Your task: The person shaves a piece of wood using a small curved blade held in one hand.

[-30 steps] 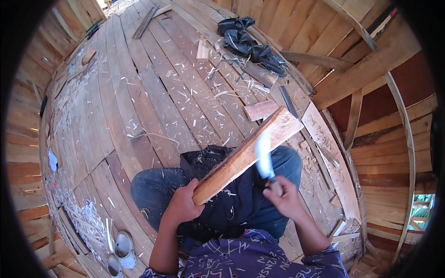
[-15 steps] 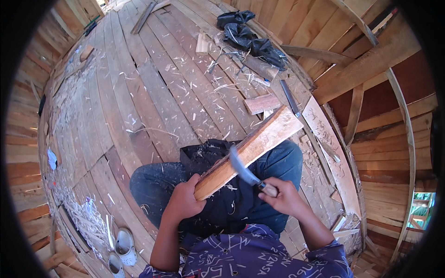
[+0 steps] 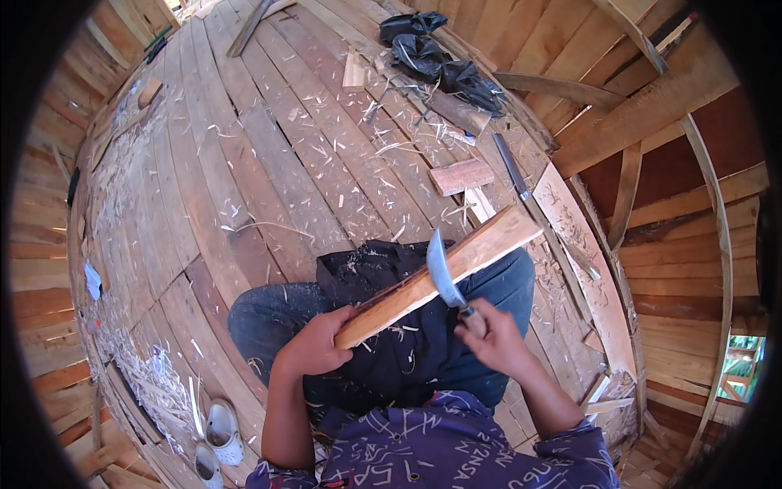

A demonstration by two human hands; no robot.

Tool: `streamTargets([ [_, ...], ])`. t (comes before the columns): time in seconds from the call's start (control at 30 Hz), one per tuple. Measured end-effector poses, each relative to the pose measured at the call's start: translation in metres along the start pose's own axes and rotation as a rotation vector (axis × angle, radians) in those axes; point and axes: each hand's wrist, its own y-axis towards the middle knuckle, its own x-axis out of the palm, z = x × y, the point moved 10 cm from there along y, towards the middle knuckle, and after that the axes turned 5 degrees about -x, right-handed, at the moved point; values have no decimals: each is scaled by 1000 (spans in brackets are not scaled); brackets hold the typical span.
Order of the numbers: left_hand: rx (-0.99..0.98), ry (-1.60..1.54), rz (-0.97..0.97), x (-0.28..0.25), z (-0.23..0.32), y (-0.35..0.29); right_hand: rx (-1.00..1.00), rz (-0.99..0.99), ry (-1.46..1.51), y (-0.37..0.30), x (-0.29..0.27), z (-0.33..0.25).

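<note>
A long, pale block of wood (image 3: 481, 248) slants over my lap, its near end at the left and its wider far end up at the right. My left hand (image 3: 322, 341) is closed around the near end. In my right hand (image 3: 495, 338) is the short wooden handle of a curved knife (image 3: 442, 267), with the fingers wrapped round it. The knife's broad grey blade lies across the middle of the wood, its tip pointing away from me. Whether the edge touches the wood I cannot tell. Dark cloth (image 3: 375, 265) covers my lap beneath the wood.
Wood shavings lie over the plank floor (image 3: 269, 187), heaped at the left (image 3: 167, 391). Right of the wood are a long straight blade (image 3: 511, 167), a wood offcut (image 3: 462, 176) and a long board (image 3: 590, 269). Black plastic bags (image 3: 440, 65) lie farther off; pale clogs (image 3: 222, 432) stand at lower left.
The wood's far end has moved slightly right and down, and the block has turned a little. The knife has shifted right along it, its blade now sharper to see.
</note>
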Motion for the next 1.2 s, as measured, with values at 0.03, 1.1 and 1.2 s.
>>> streamTargets([
  [0.03, 10, -8, 2, 1, -1, -1, -124, 46, 46, 1, -1, -10],
  [1.1, -75, -236, -75, -1, -14, -1, -67, -43, 93, 12, 10, -6],
  [1.2, -110, -281, -62, 0, -10, -3, 153, 345, 430, 9, -22, 35],
])
